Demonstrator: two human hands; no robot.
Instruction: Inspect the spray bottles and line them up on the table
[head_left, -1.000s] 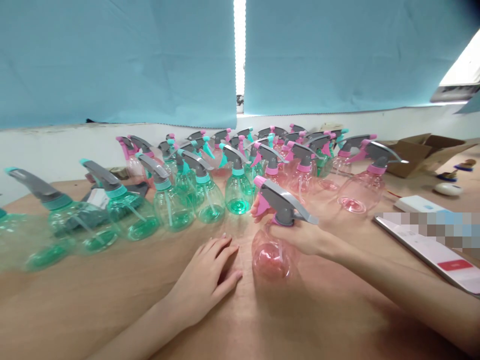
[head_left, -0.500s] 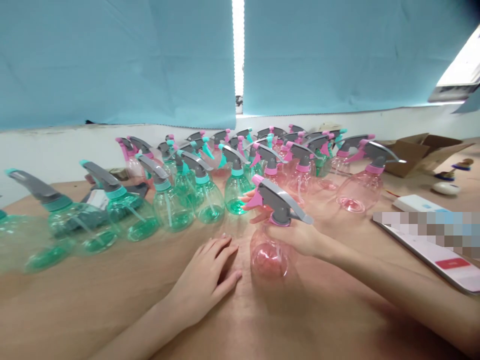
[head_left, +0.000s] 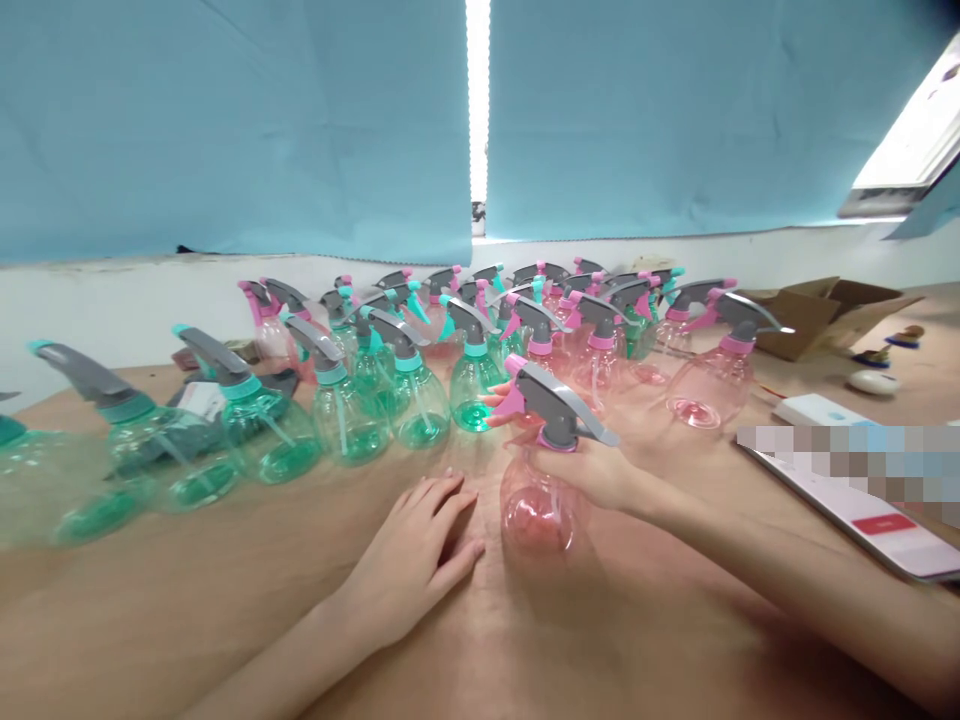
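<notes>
A pink see-through spray bottle (head_left: 541, 515) with a grey and pink trigger head stands upright on the wooden table in front of me. My right hand (head_left: 592, 470) is around it just below the collar, partly hidden by the bottle and its head, with fingertips showing past the left side. To the left of the bottle, my left hand (head_left: 416, 540) lies palm down on the tabletop, fingers stretched and holding nothing. Nearest beyond the hands are a green spray bottle (head_left: 474, 390) and another green spray bottle (head_left: 420, 405), both upright.
Several green spray bottles (head_left: 270, 430) line the left side; pink ones (head_left: 709, 385) and mixed ones crowd the back. On the right lie a phone (head_left: 832, 500), a white box (head_left: 821, 410), a white mouse (head_left: 874, 383) and an open cardboard box (head_left: 799, 320). Blue curtains (head_left: 240, 130) hang behind.
The view has shifted slightly, moving the surrounding bottles and phone a little in the picture. Both hands and the held spray bottle stay nearly in place.
</notes>
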